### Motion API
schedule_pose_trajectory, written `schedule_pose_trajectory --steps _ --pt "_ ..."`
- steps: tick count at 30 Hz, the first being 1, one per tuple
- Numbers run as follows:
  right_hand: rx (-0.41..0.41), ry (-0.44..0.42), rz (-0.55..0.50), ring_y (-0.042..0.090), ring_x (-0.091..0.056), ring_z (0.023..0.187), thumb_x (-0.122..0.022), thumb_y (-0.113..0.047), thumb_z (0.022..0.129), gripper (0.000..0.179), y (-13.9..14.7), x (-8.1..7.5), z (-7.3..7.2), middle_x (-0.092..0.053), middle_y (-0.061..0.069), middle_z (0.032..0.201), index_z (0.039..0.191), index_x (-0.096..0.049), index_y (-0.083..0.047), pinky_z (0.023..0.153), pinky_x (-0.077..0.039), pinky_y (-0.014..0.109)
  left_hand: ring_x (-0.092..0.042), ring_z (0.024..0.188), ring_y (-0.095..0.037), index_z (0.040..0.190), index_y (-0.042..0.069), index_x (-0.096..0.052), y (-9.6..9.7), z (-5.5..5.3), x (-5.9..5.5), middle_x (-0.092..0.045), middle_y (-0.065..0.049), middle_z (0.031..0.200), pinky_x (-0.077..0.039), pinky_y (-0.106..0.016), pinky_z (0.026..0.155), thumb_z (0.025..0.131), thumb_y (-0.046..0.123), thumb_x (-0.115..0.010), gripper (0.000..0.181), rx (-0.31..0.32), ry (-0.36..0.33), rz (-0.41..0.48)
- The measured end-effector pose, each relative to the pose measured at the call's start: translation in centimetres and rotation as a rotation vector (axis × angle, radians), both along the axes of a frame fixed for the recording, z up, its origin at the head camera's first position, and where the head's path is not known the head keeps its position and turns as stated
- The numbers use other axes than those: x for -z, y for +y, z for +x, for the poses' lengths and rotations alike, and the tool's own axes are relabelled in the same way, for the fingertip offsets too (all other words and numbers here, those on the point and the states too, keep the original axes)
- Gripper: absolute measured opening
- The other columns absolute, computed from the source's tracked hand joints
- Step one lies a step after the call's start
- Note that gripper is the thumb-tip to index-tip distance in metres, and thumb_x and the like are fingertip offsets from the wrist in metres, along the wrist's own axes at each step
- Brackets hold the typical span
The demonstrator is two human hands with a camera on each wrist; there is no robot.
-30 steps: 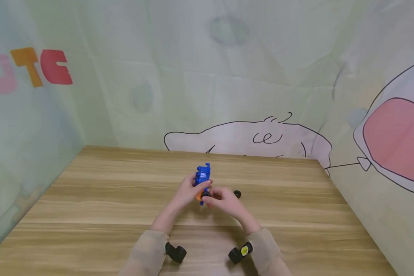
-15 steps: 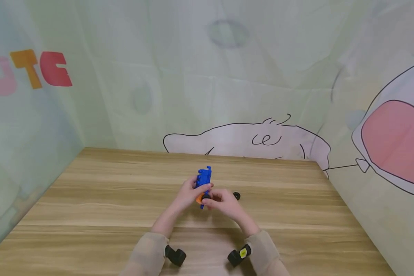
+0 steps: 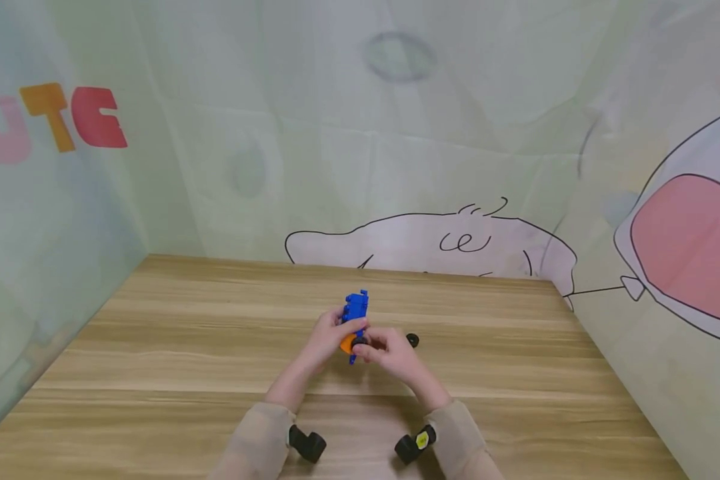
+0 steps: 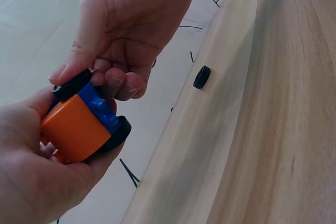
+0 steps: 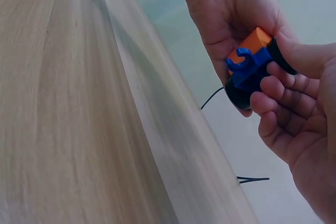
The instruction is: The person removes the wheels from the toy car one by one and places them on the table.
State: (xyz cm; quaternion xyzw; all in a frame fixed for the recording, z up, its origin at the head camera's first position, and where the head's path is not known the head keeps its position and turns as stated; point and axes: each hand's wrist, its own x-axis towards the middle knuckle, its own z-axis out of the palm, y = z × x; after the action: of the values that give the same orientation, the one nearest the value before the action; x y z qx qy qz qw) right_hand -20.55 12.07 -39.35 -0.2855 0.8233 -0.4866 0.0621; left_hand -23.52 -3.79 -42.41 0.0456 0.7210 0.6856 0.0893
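In the head view my left hand (image 3: 329, 333) grips a toy vehicle with a blue chassis (image 3: 356, 307), held up over the table. Its orange block-shaped part (image 4: 76, 128) faces the left wrist camera. A blue hook (image 5: 239, 60) sticks out at one end, seen from the right wrist. My right hand (image 3: 395, 350) pinches a black wheel (image 4: 72, 86) against the toy's near side, thumb on its outer face and fingers behind. Another black wheel (image 4: 118, 135) sits on the opposite side, partly hidden by the left hand.
One loose black wheel (image 3: 413, 340) lies on the wooden table (image 3: 216, 360), just beyond the right hand. Fabric backdrops (image 3: 324, 167) with printed cartoons and letters rise along the table's back and sides.
The toy has tilted slightly in my left hand, so more of its orange part shows. My right hand stays at the wheel; the loose wheel lies where it was.
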Motion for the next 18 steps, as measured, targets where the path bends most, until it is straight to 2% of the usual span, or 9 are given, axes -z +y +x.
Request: schedule_pose_trajectory --steps 11,15,16,18 --pt "-0.030 0.088 -0.076 0.003 -0.045 0.067 -0.062 -0.008 0.094 0.022 -0.1 0.4 0.1 -0.053 0.004 0.068 0.075 -0.058 0.002 0.062 -0.037 0.018 -0.063 0.080 -0.016 0.120 -0.008 -0.058 -0.1 0.4 -0.8 -0.069 -0.019 0.105 -0.056 -0.028 0.079 0.094 0.023 -0.063 0.042 -0.003 -0.040 0.008" --pt "-0.030 0.126 -0.091 0.003 -0.045 0.066 -0.062 -0.002 0.093 0.020 -0.3 0.6 0.1 -0.052 0.005 0.067 0.074 -0.058 0.002 0.061 -0.037 0.019 -0.063 0.077 -0.014 0.117 -0.008 -0.060 -0.2 0.5 -1.0 -0.070 -0.018 0.102 -0.057 -0.027 0.075 0.094 0.023 -0.063 0.039 -0.001 -0.035 -0.002" --pt "-0.033 0.136 -0.101 0.003 -0.045 0.066 -0.062 -0.007 0.094 0.022 -0.2 1.2 -0.2 -0.052 0.005 0.067 0.074 -0.058 0.001 0.061 -0.037 0.019 -0.063 0.076 -0.014 0.117 -0.008 -0.060 -0.2 0.5 -1.0 -0.070 -0.018 0.101 -0.057 -0.027 0.074 0.094 0.023 -0.063 0.039 -0.002 -0.035 -0.005" --pt "-0.040 0.154 -0.110 0.002 -0.044 0.066 -0.062 -0.009 0.094 0.024 -0.3 1.3 -0.2 -0.052 0.006 0.066 0.073 -0.057 0.001 0.061 -0.036 0.019 -0.063 0.075 -0.014 0.116 -0.008 -0.060 -0.2 0.5 -1.0 -0.070 -0.018 0.101 -0.057 -0.026 0.073 0.094 0.023 -0.063 0.038 -0.003 -0.037 -0.008"
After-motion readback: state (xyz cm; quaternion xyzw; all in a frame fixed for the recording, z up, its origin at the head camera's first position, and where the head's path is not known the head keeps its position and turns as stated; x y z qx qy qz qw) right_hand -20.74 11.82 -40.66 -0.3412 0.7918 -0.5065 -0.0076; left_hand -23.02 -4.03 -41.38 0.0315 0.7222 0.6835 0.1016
